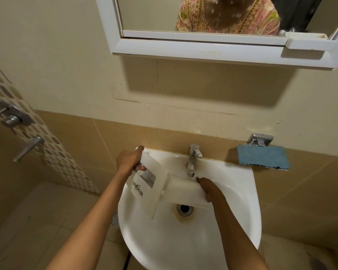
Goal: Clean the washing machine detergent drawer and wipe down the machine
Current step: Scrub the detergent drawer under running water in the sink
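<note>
We see a white basin (183, 250) with a chrome tap (193, 158) on its back rim and a drain (184, 209) in its bowl; beside it, a blue cloth (262, 157) drapes a chrome wall holder (260, 140).

Detergent drawer (164, 189) lies across sink (242, 221) beneath tap (193, 160); cloth (262, 157) on ledge to right; mirror (213, 26) above.

white-framed mirror (148, 16) above, probably shower valve (13, 116) left.
</note>
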